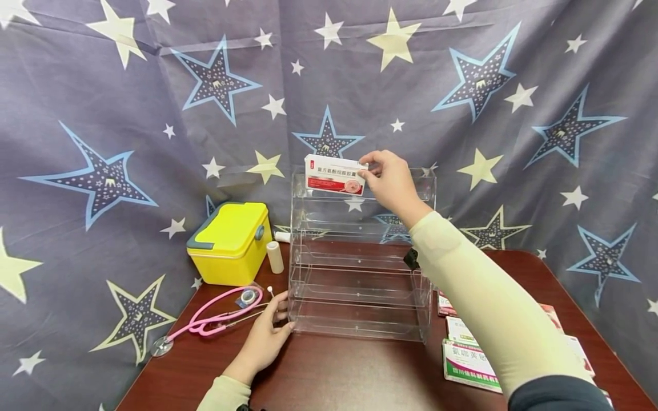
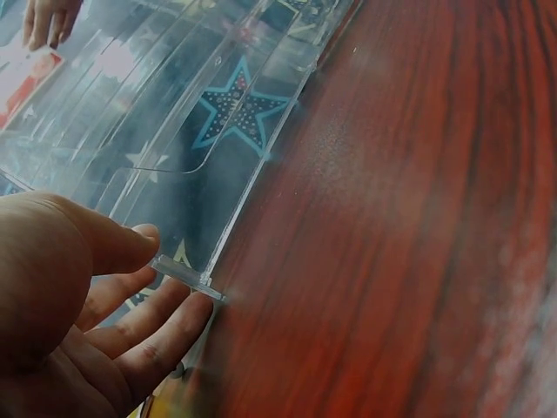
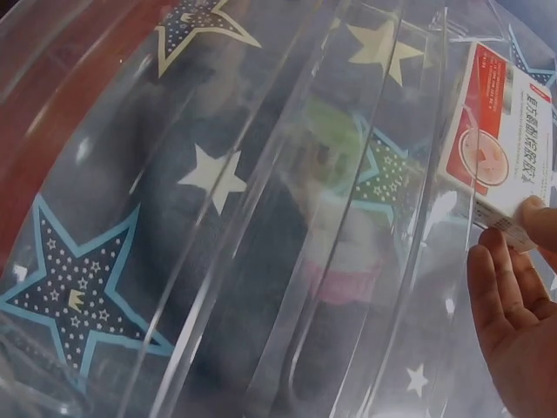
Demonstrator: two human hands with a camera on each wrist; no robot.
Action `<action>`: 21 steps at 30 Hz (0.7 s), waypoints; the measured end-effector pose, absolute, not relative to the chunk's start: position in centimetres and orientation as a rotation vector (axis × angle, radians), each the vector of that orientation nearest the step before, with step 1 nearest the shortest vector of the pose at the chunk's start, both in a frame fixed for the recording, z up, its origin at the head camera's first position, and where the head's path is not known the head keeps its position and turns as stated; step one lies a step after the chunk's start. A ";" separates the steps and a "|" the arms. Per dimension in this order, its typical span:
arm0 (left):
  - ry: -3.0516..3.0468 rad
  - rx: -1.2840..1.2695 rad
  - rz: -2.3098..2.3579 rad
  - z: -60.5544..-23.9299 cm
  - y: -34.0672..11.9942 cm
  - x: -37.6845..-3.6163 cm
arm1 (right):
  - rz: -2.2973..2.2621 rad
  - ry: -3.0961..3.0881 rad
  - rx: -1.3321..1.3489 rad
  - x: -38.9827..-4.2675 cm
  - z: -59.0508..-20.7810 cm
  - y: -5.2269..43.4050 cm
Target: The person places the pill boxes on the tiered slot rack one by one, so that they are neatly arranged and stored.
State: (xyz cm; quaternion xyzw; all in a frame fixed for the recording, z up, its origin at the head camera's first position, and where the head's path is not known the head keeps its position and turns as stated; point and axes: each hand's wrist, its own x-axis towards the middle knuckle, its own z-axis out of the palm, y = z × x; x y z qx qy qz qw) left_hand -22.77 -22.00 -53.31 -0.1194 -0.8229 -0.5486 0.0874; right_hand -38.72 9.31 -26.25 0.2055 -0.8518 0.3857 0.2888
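Box (image 1: 335, 174) held over clear rack's (image 1: 360, 297) top shelf.

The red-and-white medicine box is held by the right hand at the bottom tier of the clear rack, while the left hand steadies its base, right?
Not quite: the right hand holds the red-and-white medicine box at the top tier of the clear rack, as the head view shows. The left hand does steady its base.

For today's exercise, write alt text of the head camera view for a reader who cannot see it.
A person's right hand holds a red and white medicine box at the top tier of a clear acrylic rack on a dark wooden table, while the left hand steadies the rack's base. A yellow case and pink stethoscope lie left.
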 end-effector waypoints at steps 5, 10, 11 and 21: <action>-2.453 -0.359 -1.634 -53.3 -22.0 -22.8 | 1.018 -2.285 0.582 -38.7 -26.3 8.4; -2.460 -0.351 -1.626 -53.0 -22.0 -22.7 | 1.005 -2.280 0.605 -38.7 -26.2 7.9; -2.461 -0.350 -1.621 -53.0 -22.0 -22.6 | 1.005 -2.278 0.608 -38.7 -26.2 7.8; -2.474 -0.357 -1.604 -53.0 -21.9 -22.7 | 0.984 -2.297 0.611 -38.7 -26.2 7.6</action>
